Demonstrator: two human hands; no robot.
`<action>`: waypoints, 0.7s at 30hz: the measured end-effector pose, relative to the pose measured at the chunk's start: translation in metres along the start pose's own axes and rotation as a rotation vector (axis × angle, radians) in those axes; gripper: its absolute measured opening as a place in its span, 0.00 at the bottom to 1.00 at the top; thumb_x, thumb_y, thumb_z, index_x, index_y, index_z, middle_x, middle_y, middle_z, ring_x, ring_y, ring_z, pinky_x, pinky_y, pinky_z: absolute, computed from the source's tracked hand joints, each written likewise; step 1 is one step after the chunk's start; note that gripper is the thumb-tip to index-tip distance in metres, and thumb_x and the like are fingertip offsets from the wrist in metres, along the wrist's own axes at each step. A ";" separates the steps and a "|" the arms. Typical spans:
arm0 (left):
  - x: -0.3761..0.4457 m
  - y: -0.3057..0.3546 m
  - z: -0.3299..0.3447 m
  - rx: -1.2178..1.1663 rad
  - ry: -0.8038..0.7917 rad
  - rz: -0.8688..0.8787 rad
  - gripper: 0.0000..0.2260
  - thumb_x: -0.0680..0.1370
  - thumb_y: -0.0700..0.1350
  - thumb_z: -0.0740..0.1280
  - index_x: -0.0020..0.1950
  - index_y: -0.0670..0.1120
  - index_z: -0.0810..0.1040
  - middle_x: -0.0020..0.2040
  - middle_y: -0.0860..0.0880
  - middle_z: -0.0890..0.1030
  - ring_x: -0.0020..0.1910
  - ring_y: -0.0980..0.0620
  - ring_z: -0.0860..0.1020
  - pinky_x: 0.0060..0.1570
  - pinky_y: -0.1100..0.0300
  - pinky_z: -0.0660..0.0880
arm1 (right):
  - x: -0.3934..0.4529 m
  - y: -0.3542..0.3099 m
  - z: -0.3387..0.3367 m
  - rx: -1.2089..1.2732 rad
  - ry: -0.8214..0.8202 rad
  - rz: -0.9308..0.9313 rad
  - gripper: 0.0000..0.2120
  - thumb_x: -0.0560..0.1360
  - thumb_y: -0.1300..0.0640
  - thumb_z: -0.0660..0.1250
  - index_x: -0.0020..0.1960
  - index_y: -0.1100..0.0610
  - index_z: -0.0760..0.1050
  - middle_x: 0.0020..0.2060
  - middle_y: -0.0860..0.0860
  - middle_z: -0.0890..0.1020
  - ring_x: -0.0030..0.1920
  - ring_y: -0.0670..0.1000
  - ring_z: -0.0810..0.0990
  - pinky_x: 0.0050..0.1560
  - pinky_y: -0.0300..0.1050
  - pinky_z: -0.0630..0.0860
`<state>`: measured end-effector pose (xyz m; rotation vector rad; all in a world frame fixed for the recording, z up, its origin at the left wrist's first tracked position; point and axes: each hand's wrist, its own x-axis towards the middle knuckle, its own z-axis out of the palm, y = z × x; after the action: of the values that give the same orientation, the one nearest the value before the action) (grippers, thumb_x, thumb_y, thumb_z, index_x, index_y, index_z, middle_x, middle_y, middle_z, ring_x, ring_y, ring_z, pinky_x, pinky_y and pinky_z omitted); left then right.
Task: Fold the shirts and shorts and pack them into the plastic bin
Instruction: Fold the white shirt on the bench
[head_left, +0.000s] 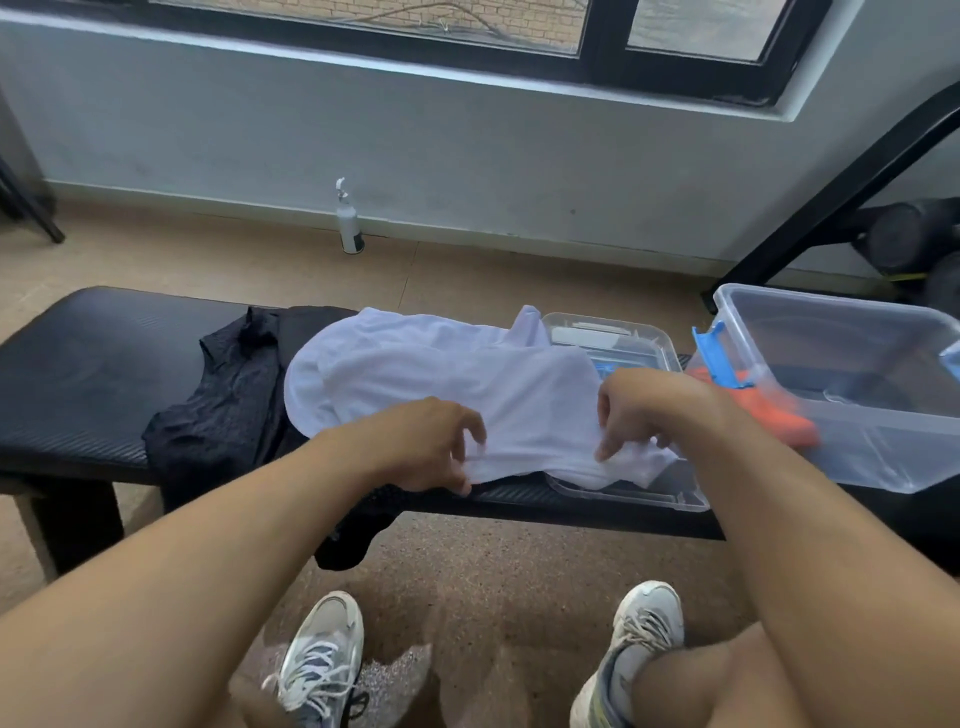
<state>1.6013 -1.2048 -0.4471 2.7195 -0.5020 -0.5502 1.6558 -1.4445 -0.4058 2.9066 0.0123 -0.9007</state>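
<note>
Head view: two hands, left (431, 441) and right (639, 410), both pinching one white shirt (441, 374) beside one plastic bin (852, 457).

One white shirt (447, 384), perhaps two black garments (228, 395), one bin (852, 384).

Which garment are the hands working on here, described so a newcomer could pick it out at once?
Start at the long black bench under the window. Near its middle lies a white shirt, its near edge pinched by the left hand and right hand. It is the only pale cloth, spread over a black garment and the clear bin lid.
</note>
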 end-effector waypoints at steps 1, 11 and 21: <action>0.002 0.001 0.002 0.038 -0.007 0.001 0.21 0.73 0.52 0.76 0.64 0.55 0.76 0.51 0.59 0.82 0.52 0.55 0.78 0.49 0.57 0.74 | 0.001 0.001 0.002 0.034 -0.016 0.011 0.27 0.68 0.48 0.81 0.61 0.59 0.77 0.51 0.52 0.83 0.48 0.54 0.84 0.56 0.52 0.83; 0.013 -0.002 0.003 0.062 0.056 0.024 0.12 0.76 0.52 0.74 0.57 0.55 0.79 0.44 0.60 0.79 0.45 0.57 0.76 0.40 0.62 0.68 | 0.017 0.006 0.008 0.009 0.046 0.134 0.31 0.68 0.44 0.80 0.64 0.57 0.74 0.54 0.51 0.79 0.58 0.58 0.79 0.64 0.56 0.76; -0.003 0.006 -0.006 -0.149 0.331 0.138 0.28 0.71 0.62 0.75 0.68 0.57 0.72 0.61 0.60 0.77 0.59 0.61 0.75 0.58 0.63 0.72 | -0.001 -0.006 -0.008 0.195 0.154 -0.095 0.13 0.75 0.52 0.72 0.53 0.61 0.81 0.39 0.51 0.79 0.43 0.53 0.79 0.44 0.44 0.74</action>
<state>1.5992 -1.2074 -0.4389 2.5382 -0.5310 -0.0927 1.6590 -1.4374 -0.3988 3.1752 0.0795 -0.7266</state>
